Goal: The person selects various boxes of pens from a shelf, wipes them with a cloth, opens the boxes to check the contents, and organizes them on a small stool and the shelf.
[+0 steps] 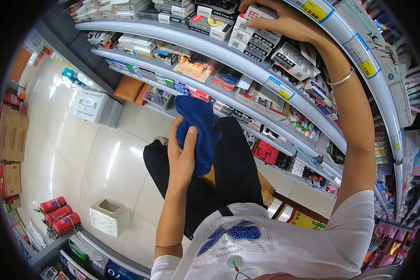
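My left hand (183,150) grips a bunched dark blue cloth (199,136) above my lap. With its fingers over the top of a stack of white and black pen boxes (253,40), my right hand (269,19) reaches onto an upper shelf; its fingertips are partly hidden at the picture's top, and whether it lifts a box I cannot tell. Beside that stack stands an open-fronted box of pens (295,61). Further pen boxes (210,26) lie to its left on the same shelf.
Curved shelf edges (210,40) with price tags run below and right of my right arm. A white lidded box (92,106), a white plastic stool (110,217) and red fire extinguishers (59,215) are at the left. A wooden seat (266,189) is under me.
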`<action>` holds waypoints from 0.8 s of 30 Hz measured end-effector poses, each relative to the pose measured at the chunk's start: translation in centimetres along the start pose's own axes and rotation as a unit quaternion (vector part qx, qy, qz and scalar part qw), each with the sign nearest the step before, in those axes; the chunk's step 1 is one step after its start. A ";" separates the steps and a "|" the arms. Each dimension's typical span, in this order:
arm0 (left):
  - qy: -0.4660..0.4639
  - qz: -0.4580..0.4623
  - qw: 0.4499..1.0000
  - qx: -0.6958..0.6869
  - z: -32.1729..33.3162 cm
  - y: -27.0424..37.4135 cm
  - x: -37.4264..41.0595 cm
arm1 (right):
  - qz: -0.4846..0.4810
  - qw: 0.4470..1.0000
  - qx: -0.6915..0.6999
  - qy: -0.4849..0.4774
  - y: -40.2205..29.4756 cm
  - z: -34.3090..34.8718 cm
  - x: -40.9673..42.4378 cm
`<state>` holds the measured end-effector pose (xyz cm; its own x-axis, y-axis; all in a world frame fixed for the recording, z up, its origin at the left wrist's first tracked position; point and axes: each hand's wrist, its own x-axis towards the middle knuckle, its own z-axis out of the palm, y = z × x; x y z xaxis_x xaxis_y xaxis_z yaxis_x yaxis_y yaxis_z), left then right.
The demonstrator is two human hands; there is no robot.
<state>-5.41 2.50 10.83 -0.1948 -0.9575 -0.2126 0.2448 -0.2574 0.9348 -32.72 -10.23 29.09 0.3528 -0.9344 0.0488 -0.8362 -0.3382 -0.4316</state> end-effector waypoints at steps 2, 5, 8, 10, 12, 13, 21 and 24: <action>-0.007 -0.002 1.000 -0.001 -0.2 -0.5 0.0 | -0.007 1.000 -0.013 0.010 -0.1 0.2 0.0; -0.008 -0.007 1.000 0.002 -0.5 -1.0 -0.1 | -0.014 1.000 -0.014 0.019 -0.1 0.5 0.0; -0.003 -0.013 1.000 -0.012 -0.5 -1.0 -0.4 | -0.003 1.000 0.004 0.023 0.0 0.8 0.0; 0.008 -0.002 1.000 0.008 -0.4 -1.2 -0.4 | 0.015 0.999 -0.006 0.032 -0.2 0.9 -0.2; 0.005 0.002 1.000 0.006 -0.1 -1.3 -0.3 | 0.000 0.996 -0.063 0.070 0.0 1.0 -0.8; 0.000 -0.002 1.000 -0.007 -0.2 -1.4 -0.3 | -0.012 0.987 -0.123 0.107 0.1 1.7 -1.2; 0.030 0.007 0.997 -0.076 -0.5 -2.0 0.3 | -0.124 0.964 0.060 0.226 -9.2 15.4 -13.2; 0.066 0.045 0.993 -0.086 1.2 -1.3 1.3 | 0.028 0.972 0.191 0.136 -6.9 21.6 -18.2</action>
<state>-7.16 1.78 9.71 -0.0416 -0.9833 -0.1771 0.4158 -0.1783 0.8918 -24.30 11.47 11.74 0.1437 -0.9626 0.2297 -0.6164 -0.2686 -0.7401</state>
